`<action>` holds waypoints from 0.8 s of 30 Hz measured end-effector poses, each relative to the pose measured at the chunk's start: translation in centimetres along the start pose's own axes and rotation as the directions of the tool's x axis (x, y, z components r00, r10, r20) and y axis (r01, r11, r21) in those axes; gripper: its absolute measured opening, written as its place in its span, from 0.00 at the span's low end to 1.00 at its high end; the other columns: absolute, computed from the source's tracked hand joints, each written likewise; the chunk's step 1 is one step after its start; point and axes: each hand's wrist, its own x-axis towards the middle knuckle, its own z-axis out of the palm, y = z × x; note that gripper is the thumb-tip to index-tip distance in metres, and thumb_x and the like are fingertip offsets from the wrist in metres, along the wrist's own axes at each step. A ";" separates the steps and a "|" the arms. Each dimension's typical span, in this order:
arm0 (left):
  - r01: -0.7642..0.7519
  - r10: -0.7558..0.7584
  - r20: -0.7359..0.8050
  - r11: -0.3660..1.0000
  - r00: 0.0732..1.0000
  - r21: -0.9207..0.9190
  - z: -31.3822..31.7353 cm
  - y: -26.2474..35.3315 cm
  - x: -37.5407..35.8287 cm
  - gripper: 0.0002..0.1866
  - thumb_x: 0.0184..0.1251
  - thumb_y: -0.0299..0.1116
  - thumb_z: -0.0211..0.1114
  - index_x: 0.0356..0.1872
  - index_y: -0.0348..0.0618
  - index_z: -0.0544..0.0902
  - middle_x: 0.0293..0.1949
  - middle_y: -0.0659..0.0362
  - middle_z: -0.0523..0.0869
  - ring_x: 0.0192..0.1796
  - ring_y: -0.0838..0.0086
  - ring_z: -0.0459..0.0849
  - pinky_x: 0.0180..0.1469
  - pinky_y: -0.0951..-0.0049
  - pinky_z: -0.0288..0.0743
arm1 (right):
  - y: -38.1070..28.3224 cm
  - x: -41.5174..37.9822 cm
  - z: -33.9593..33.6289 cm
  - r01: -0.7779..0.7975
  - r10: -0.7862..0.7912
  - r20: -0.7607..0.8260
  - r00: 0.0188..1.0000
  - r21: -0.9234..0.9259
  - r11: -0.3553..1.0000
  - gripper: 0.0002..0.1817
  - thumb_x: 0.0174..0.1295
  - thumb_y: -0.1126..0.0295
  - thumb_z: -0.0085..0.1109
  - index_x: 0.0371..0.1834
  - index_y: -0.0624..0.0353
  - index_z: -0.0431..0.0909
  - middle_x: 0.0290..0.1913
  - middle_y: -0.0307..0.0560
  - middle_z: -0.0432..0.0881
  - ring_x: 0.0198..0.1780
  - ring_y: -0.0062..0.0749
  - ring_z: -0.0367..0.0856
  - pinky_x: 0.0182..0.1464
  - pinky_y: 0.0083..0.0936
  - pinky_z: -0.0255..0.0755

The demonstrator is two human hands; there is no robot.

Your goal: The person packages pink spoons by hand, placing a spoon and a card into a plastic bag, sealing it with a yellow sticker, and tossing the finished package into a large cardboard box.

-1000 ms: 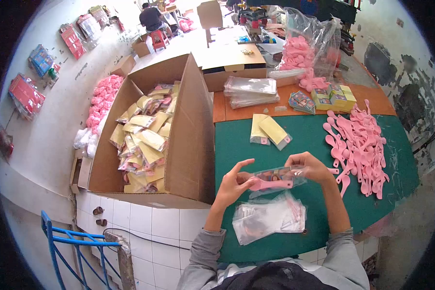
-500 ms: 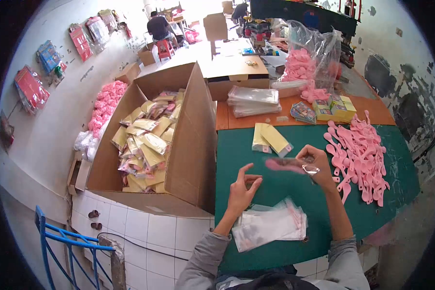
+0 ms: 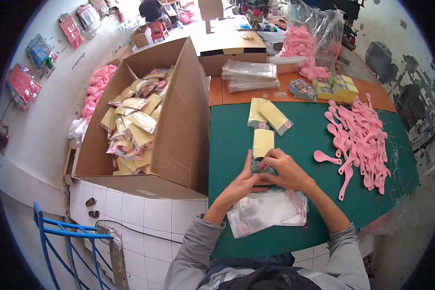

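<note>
A clear plastic packet with a yellow card (image 3: 263, 142) in it lies on the green table top, its card end pointing away from me. My left hand (image 3: 244, 186) grips its near left side, index finger stretched along the edge. My right hand (image 3: 287, 173) pinches the packet's near end, fingertips bent down close to my left thumb. What the fingertips press is partly hidden. Just beyond are two finished-looking packets with yellow cards (image 3: 274, 116), overlapping. Below my hands is a loose stack of flat clear bags (image 3: 261, 217). A single pink spoon (image 3: 326, 157) lies right of my right hand.
A heap of pink spoons (image 3: 360, 140) covers the right of the table. A big cardboard box (image 3: 181, 130) full of packets stands at left. Behind are stacked clear bags (image 3: 249, 72), yellow card stacks (image 3: 340, 89) and a sack of pink spoons (image 3: 299, 41). Far back, a person sits.
The packet with the pink spoon, blurred in my raised right hand before, is now down on the table, yellow card up. My left hand has joined it there. The view has tilted slightly downward.
</note>
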 end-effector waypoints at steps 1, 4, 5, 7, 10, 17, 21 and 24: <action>0.003 -0.003 0.015 0.999 1.000 -0.047 0.0 0.1 -0.1 0.42 0.70 0.31 0.43 0.68 0.57 0.19 0.63 0.41 0.62 0.58 0.56 0.75 0.55 0.55 0.75 | -0.4 -0.1 0.1 -0.001 0.000 0.034 0.999 0.041 0.999 0.11 0.50 0.68 0.64 0.34 0.62 0.78 0.37 0.53 0.75 0.45 0.46 0.74 0.49 0.37 0.69; -0.019 0.031 0.071 0.987 0.997 -0.157 0.4 0.7 -0.4 0.41 0.70 0.38 0.43 0.68 0.60 0.19 0.64 0.42 0.59 0.59 0.56 0.73 0.59 0.52 0.70 | -0.9 -0.1 -0.1 0.007 -0.007 0.052 0.999 0.016 1.000 0.10 0.49 0.69 0.65 0.31 0.63 0.77 0.36 0.53 0.74 0.43 0.44 0.74 0.47 0.36 0.69; -0.044 0.061 0.094 0.984 0.994 -0.174 0.6 0.8 -0.6 0.41 0.70 0.40 0.42 0.68 0.61 0.19 0.65 0.43 0.59 0.60 0.56 0.72 0.60 0.51 0.69 | -1.1 0.0 -0.2 -0.010 0.008 0.063 0.998 0.033 0.999 0.10 0.48 0.69 0.65 0.30 0.63 0.76 0.36 0.52 0.74 0.43 0.44 0.74 0.47 0.36 0.69; -0.089 0.112 0.124 0.980 0.986 -0.180 0.6 0.3 -0.5 0.41 0.70 0.43 0.41 0.67 0.61 0.18 0.65 0.43 0.59 0.60 0.57 0.72 0.61 0.52 0.67 | -1.4 0.0 -0.2 -0.043 0.038 0.083 0.996 0.065 0.997 0.10 0.48 0.70 0.65 0.29 0.63 0.76 0.35 0.52 0.74 0.42 0.44 0.74 0.46 0.36 0.69; -0.130 0.155 0.143 0.977 0.978 -0.170 0.5 -0.6 -0.1 0.40 0.71 0.43 0.39 0.66 0.61 0.17 0.64 0.44 0.60 0.60 0.58 0.72 0.61 0.55 0.68 | -1.5 0.0 -0.5 -0.092 0.079 0.162 0.984 0.077 0.993 0.09 0.48 0.69 0.64 0.29 0.62 0.76 0.33 0.50 0.74 0.43 0.43 0.74 0.46 0.36 0.68; -0.069 0.077 -0.083 0.993 0.994 0.099 -0.9 -1.2 1.1 0.32 0.71 0.31 0.43 0.72 0.54 0.40 0.56 0.49 0.70 0.47 0.69 0.78 0.50 0.69 0.76 | -1.6 -0.6 0.0 0.073 -0.065 0.201 0.977 -0.031 0.997 0.07 0.48 0.70 0.63 0.26 0.56 0.75 0.30 0.42 0.74 0.38 0.35 0.74 0.48 0.31 0.61; -0.082 0.116 -0.147 0.973 0.982 0.216 -0.3 -0.7 0.9 0.30 0.67 0.22 0.46 0.70 0.49 0.53 0.48 0.54 0.75 0.37 0.77 0.78 0.42 0.77 0.79 | -1.5 -1.0 0.0 0.127 -0.139 0.306 0.942 0.059 0.990 0.07 0.50 0.69 0.62 0.28 0.56 0.75 0.32 0.43 0.75 0.40 0.34 0.73 0.47 0.32 0.62; -0.059 0.050 -0.286 0.998 0.957 -0.024 0.8 0.6 0.8 0.27 0.67 0.21 0.45 0.68 0.47 0.57 0.46 0.55 0.77 0.38 0.77 0.79 0.44 0.75 0.79 | -1.4 -1.6 -2.8 0.026 -0.154 0.332 0.931 0.358 0.933 0.08 0.49 0.73 0.64 0.29 0.57 0.74 0.32 0.41 0.74 0.37 0.31 0.72 0.44 0.29 0.64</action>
